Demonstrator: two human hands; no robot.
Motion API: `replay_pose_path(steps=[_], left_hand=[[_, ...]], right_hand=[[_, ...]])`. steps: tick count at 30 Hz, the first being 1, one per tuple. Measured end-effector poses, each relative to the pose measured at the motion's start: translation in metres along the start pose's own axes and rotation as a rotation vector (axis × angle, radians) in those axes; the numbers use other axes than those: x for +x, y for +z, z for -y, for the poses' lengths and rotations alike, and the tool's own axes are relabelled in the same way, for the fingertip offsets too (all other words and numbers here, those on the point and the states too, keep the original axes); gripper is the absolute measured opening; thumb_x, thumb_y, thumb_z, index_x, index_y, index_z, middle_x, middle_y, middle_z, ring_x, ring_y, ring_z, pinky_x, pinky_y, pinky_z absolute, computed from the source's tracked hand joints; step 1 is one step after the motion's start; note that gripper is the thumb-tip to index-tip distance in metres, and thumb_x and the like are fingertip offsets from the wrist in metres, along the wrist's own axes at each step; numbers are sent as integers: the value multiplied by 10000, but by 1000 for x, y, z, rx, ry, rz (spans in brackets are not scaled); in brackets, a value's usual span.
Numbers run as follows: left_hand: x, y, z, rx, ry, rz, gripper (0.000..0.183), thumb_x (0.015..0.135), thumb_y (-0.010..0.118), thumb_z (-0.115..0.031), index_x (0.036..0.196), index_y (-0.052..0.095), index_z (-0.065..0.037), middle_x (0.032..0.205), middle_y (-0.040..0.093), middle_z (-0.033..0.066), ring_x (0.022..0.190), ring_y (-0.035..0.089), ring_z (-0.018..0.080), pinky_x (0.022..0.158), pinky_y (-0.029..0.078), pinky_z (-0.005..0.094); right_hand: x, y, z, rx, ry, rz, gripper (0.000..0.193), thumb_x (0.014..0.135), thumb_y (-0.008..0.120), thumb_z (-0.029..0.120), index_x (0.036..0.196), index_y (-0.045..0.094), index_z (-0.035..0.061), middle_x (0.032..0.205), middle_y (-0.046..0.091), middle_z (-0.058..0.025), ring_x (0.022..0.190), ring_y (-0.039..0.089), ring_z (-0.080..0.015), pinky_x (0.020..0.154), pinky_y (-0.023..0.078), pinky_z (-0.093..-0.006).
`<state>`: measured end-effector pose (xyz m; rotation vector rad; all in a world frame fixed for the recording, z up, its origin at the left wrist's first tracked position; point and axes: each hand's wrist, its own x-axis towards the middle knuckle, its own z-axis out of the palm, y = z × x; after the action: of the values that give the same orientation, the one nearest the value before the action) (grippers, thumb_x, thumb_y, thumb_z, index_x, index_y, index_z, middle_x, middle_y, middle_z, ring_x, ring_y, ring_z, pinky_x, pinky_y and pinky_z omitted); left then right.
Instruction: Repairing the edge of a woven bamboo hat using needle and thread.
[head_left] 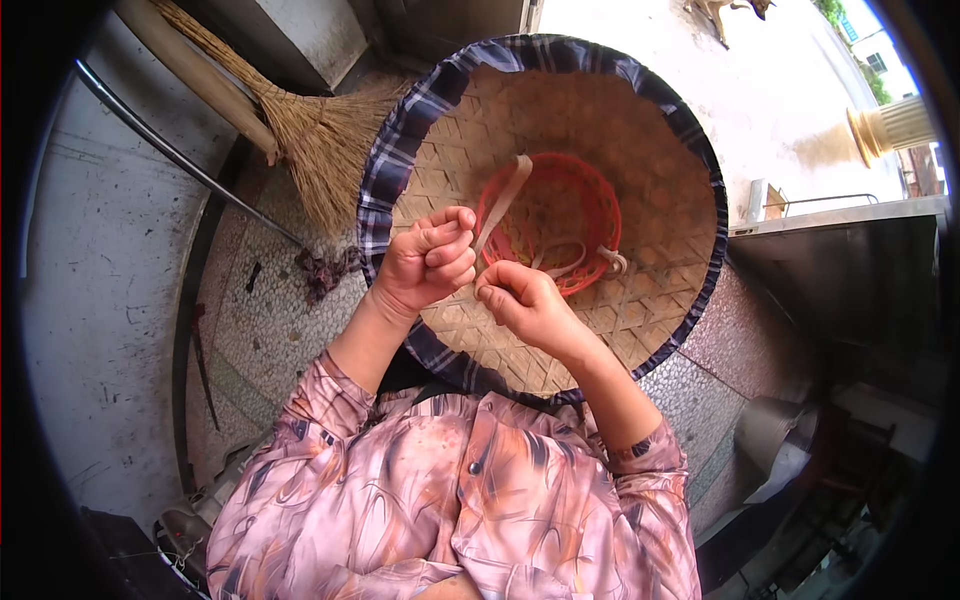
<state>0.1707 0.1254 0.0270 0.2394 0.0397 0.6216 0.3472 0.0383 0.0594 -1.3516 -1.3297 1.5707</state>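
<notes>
My left hand (428, 262) is closed, its fingers curled over the woven basket. Just to its right and slightly nearer, my right hand (530, 303) is in a pinch, thumb against forefinger. Whatever lies between the fingers of either hand is too small or hidden to make out. A flat beige strap (507, 200) runs from the far left rim of a red plastic basket (570, 178) down toward the gap between my hands, where its lower end is hidden. The red basket rests inside a large round woven basket (655, 260) edged with dark plaid cloth (540, 55).
A straw broom (325, 145) leans at the far left, near a thin metal rod (190, 165) and a dark purplish clump (322, 272) on the speckled floor (260, 320). A dark metal cabinet (840, 290) stands right. Far off, a dog (718, 15) is on bright ground.
</notes>
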Motion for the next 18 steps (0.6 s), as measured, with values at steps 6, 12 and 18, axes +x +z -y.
replay_pose_path(steps=[6,12,18], left_hand=[[-9,5,-4,-45,-34,85,209,1006,413,-118,1135,549,-26,557,342,-53,437,295,70,468,267,252],[-4,7,-2,-54,-21,85,209,1004,411,-119,1131,548,-26,558,340,-55,427,284,70,465,263,251],[5,6,-1,-41,-3,59,221,1004,398,-113,1147,544,-27,552,322,-60,425,280,71,456,256,253]], right_hand=[[-13,-3,5,-478,-230,-235,55,852,578,50,894,586,16,875,608,-187,806,600,-384,706,485,-421],[-19,-2,-2,67,85,-79,107,909,588,85,940,620,-12,805,621,-74,719,632,-175,678,500,-308],[-19,-5,13,406,234,168,150,977,511,107,992,620,4,797,601,-11,710,617,-95,616,487,-236]])
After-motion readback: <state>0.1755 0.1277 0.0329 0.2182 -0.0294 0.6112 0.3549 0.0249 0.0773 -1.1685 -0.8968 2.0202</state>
